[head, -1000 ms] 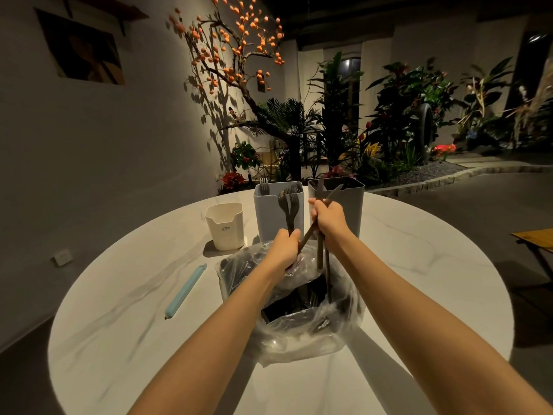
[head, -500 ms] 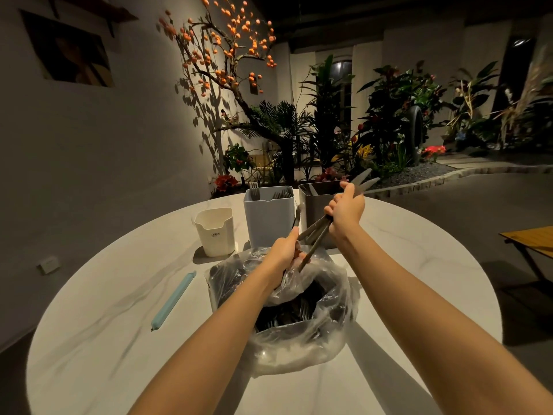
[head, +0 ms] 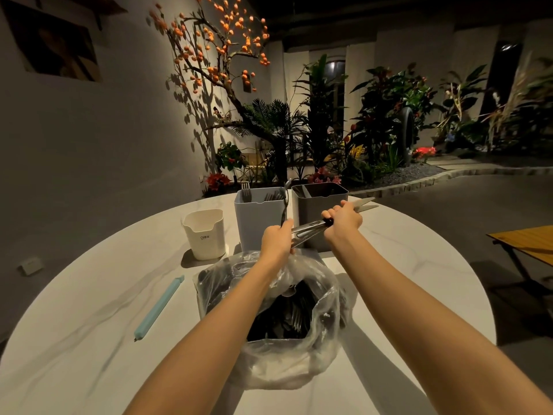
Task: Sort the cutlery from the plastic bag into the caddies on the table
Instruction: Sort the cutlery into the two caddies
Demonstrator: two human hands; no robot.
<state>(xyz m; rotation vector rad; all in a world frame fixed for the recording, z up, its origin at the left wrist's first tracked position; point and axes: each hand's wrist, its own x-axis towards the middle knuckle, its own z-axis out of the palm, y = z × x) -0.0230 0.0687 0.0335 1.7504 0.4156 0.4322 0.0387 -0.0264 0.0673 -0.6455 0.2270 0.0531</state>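
Note:
A clear plastic bag point(head: 317, 354) full of dark cutlery stands open at the table's middle. Behind it stand three caddies: a white one point(head: 205, 235), a light blue one point(head: 258, 220) with forks in it, and a dark grey one point(head: 311, 212) with knives in it. My right hand point(head: 344, 221) grips a bundle of knives point(head: 363, 204), blades pointing right, in front of the grey caddy. My left hand point(head: 276, 242) holds an upright fork point(head: 285, 205) and touches the knife handles, just above the bag.
A light blue bag clip point(head: 158, 308) lies on the round marble table point(head: 89, 324) to the left of the bag. A wooden folding table point(head: 526, 244) stands to the right. Plants and a wall lie beyond the far edge.
My right hand has drawn the knives up out of the bag and tilted them to the right, blades now near the grey caddy. My left hand has stayed by the bag's mouth with its fork.

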